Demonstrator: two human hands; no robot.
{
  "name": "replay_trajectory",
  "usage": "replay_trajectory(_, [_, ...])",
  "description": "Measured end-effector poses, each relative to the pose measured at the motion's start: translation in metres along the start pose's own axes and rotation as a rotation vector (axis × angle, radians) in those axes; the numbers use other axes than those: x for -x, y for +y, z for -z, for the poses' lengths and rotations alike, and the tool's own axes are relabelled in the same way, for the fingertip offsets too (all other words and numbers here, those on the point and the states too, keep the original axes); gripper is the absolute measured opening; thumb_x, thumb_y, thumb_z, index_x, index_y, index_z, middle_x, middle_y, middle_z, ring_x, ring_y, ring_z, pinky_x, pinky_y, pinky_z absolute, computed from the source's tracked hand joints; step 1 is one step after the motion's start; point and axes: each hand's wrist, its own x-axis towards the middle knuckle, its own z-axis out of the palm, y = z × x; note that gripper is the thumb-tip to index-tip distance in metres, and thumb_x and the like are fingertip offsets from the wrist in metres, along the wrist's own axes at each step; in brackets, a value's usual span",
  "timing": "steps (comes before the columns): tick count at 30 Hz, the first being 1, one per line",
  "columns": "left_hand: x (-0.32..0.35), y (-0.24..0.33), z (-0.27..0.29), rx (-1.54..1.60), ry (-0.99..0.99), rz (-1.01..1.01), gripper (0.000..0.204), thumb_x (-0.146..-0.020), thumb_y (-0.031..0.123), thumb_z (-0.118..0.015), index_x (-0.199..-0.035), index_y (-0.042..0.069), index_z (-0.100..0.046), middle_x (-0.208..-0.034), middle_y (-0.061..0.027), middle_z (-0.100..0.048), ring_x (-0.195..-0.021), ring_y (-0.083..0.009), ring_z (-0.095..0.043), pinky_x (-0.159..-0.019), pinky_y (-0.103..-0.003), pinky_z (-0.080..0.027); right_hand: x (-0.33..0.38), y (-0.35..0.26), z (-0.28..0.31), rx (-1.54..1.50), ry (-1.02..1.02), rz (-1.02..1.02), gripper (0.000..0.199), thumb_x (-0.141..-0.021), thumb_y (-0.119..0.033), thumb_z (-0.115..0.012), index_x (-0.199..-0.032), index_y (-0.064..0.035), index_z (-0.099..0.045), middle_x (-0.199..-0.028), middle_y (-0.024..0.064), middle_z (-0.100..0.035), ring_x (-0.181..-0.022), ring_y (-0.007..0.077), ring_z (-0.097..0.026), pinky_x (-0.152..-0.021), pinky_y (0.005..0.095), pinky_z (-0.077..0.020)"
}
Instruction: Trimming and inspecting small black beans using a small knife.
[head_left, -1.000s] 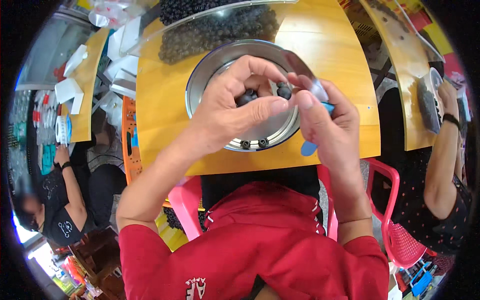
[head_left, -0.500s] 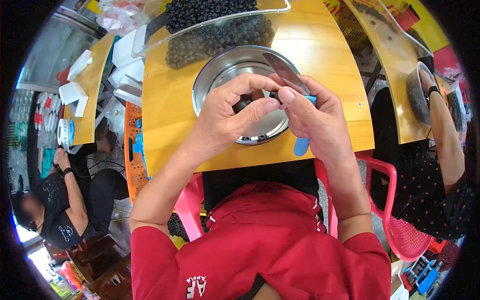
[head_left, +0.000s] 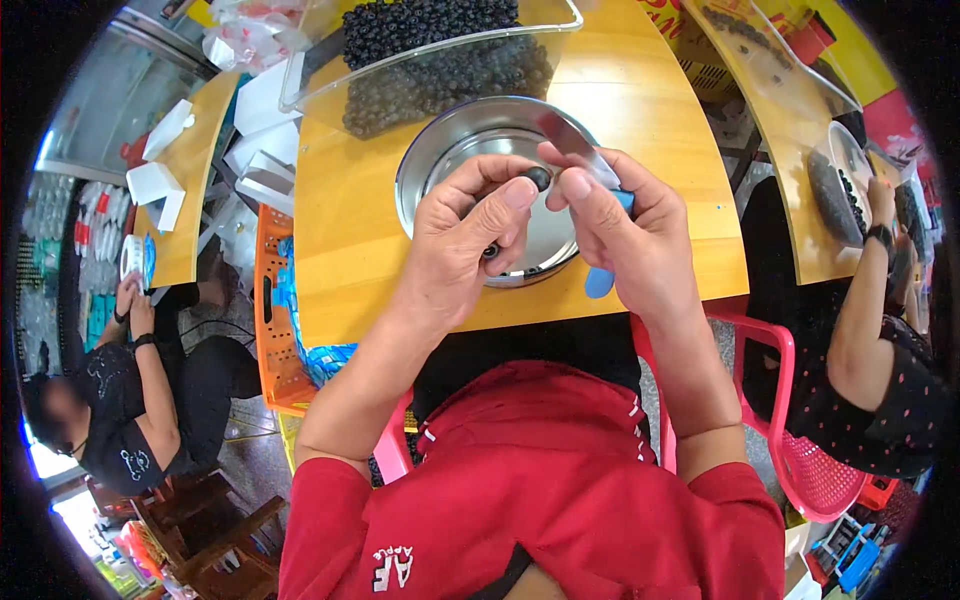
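My left hand (head_left: pixel 455 235) pinches a small round black piece (head_left: pixel 537 179) between thumb and index finger. A second black piece (head_left: pixel 490 251) is tucked in its curled lower fingers. My right hand (head_left: pixel 635 225) is closed round a knife with a blue handle (head_left: pixel 599 284), whose wide metal blade (head_left: pixel 567 137) slants up and to the left. The right thumb and fingertips are close beside the pinched piece, with a small gap between. Both hands hover over a round steel bowl (head_left: pixel 404 180). A few dark pieces show at its near inner edge, and my hands hide part of it.
A see-through plastic bin (head_left: pixel 430 50) of black pieces stands beyond the bowl on the wooden table (head_left: pixel 660 150). An orange crate (head_left: pixel 285 350) is at the table's left side. People sit at tables on both sides, beside a pink chair (head_left: pixel 785 400) at right.
My thumbs have moved apart, and the piece in my left hand now shows more plainly. The view has shifted slightly. The co-worker's hand at right has moved nearer to their body.
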Motion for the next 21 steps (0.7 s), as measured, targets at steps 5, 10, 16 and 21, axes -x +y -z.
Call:
replay_trajectory(5, [0.0003,0.0025,-0.0023,0.046,0.014,0.005,0.019,-0.091,0.017,-0.061,-0.104,0.004,-0.058,-0.063,0.0033,-0.047,-0.048,-0.0041,-0.038,-0.042,-0.019,-0.025,0.008,0.0023,-0.0035,0.06,-0.067,0.139,0.034,-0.099,-0.018,-0.046,-0.125,0.0015,-0.054,-0.077,0.0039,-0.06,-0.049,0.001,-0.036,-0.043,0.0165,-0.0282])
replay_trajectory(10, [0.0009,0.0009,-0.0058,0.073,0.048,-0.007,0.015,-0.091,0.018,-0.062,-0.099,0.006,-0.058,-0.062,0.0027,-0.048,-0.047,-0.004,-0.038,-0.041,-0.018,-0.027,0.0074,0.0055,-0.003,0.091,-0.087,0.15,0.035,-0.099,-0.019,-0.047,-0.127,0.0007,-0.053,-0.072,0.0038,-0.059,-0.049,0.0014,-0.037,-0.043,0.017,-0.0286])
replay_trajectory(16, [-0.0001,-0.0034,0.0001,0.194,0.032,0.024,0.016,-0.091,0.017,-0.062,-0.102,0.006,-0.059,-0.064,0.0023,-0.049,-0.049,-0.0036,-0.04,-0.041,-0.018,-0.028,0.0046,0.0072,-0.0048,0.07,-0.12,0.126,0.035,-0.099,-0.018,-0.047,-0.128,-0.0003,-0.052,-0.067,0.004,-0.058,-0.048,0.0019,-0.038,-0.043,0.0175,-0.0291])
replay_trajectory(21, [-0.0011,-0.0055,0.0015,0.238,0.003,-0.007,0.018,-0.09,0.016,-0.062,-0.105,0.007,-0.059,-0.065,0.0024,-0.049,-0.051,-0.0037,-0.041,-0.041,-0.017,-0.028,0.0026,0.0062,-0.003,-0.024,-0.14,0.058,0.033,-0.099,-0.018,-0.046,-0.127,-0.0001,-0.053,-0.067,0.0052,-0.06,-0.047,0.0023,-0.038,-0.042,0.0177,-0.0288])
